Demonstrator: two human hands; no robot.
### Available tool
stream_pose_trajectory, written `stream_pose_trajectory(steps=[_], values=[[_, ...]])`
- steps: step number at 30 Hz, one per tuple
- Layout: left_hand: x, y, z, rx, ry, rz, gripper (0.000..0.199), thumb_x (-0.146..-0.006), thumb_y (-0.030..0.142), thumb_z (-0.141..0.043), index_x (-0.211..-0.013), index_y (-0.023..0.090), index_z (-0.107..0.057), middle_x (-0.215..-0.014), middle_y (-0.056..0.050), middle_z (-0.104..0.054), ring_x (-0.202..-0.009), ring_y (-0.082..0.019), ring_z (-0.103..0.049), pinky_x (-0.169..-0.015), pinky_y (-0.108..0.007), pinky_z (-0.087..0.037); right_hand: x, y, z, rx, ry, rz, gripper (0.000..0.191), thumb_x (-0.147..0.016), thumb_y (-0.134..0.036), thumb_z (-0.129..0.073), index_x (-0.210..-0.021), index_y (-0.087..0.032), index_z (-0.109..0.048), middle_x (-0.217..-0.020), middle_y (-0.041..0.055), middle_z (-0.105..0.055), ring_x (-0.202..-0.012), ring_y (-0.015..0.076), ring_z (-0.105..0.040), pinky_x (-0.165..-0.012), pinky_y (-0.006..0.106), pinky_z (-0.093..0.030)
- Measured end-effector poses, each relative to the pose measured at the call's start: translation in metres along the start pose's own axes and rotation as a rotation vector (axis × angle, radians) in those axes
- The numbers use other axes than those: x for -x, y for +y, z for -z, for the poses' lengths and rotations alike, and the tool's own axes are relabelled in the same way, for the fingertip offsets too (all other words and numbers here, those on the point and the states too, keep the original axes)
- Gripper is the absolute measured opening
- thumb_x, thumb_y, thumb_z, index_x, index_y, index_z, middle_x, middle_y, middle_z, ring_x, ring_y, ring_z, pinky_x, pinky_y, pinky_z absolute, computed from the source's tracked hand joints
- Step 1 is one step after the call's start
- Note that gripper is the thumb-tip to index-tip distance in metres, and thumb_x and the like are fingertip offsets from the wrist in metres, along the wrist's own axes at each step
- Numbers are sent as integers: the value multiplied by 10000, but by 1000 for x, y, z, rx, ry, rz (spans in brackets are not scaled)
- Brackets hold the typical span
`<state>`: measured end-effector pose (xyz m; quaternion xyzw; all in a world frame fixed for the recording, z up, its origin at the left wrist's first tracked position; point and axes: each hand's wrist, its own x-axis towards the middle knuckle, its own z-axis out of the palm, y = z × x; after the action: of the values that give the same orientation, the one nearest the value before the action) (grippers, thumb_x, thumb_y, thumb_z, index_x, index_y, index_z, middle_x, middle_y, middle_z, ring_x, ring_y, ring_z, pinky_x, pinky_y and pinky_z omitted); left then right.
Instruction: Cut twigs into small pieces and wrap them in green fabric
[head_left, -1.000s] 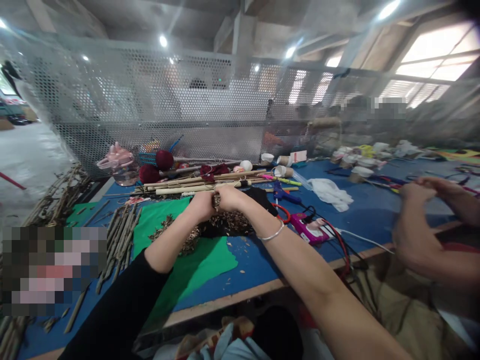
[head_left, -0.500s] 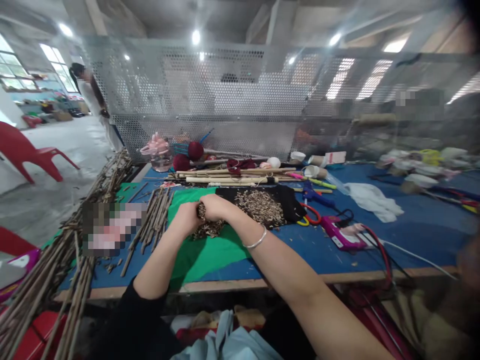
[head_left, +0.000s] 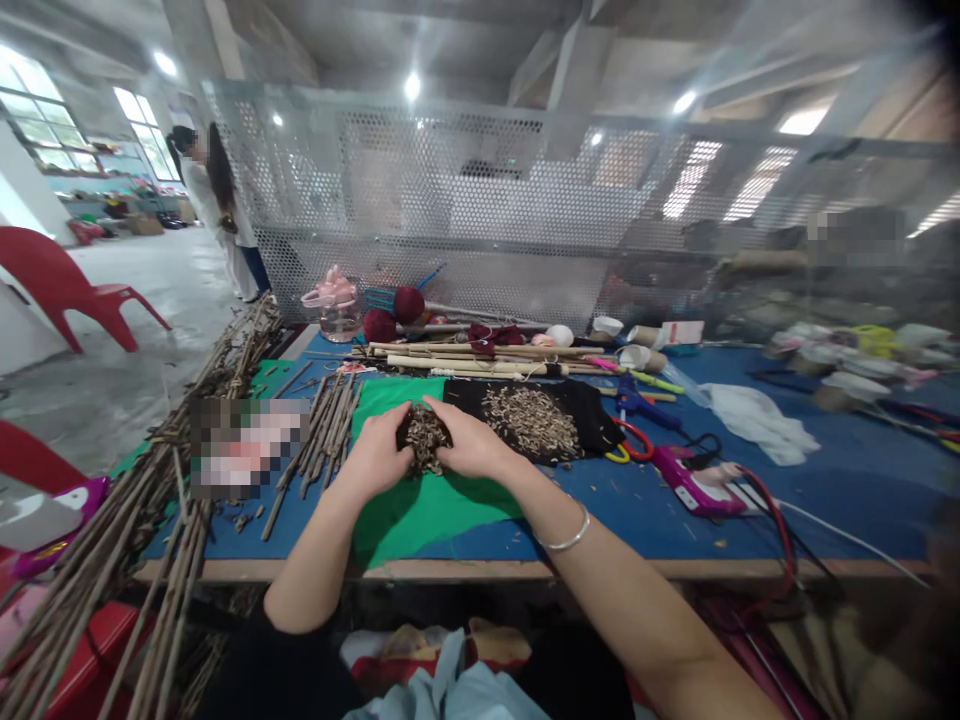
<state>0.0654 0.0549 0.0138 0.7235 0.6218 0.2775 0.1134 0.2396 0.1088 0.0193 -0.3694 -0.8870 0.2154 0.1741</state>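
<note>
Left hand (head_left: 379, 450) and right hand (head_left: 474, 440): ours have drawn apart since the earlier frame, from nearly meeting to standing one on each side of a loose pile of small, brown, husk-like pieces (head_left: 425, 442);
Fingers: open and curved on both hands, cupped about the pile, thumbs at its near edge; how firmly they press, we cannot tell;
Pile: between our palms, over a flat, bright green cloth (head_left: 435, 520);
Black cloth: one soft, dark piece of fabric (head_left: 596, 405), right of the pile; a broad scatter of similar brown husk-like pieces (head_left: 532, 420) lies on it;
Bracelet: one thin, silver-coloured bangle (head_left: 574, 540), on our right wrist;
Sticks: a row of thin, grey-brown, woody lengths (head_left: 322, 430), left of the green cloth;
Tools: one blue, pistol-shaped glue gun (head_left: 637, 398), right of the black cloth; one magenta and white box (head_left: 691, 485), nearer to us;
Bag: one crumpled, white, thin plastic piece (head_left: 761, 425), further right;
Table: one long, blue-topped surface (head_left: 615, 525), under all of these; a grey, perforated metal screen (head_left: 465, 205) stands behind.
</note>
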Motion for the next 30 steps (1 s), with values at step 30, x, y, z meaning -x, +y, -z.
stream_pose_trajectory(steps=[30], values=[[-42,91,-33,-197,1,-125,327,-856,256,-382,-1112,182,-572,-1162,-93,-586,-1087,-210,-530,-969,-318,-400,62,118,84,-129,335,-672,421,-886,-410,-328,-1132,-132,-526,-994,116,-642,-798,189,-631,-680,280,-496]])
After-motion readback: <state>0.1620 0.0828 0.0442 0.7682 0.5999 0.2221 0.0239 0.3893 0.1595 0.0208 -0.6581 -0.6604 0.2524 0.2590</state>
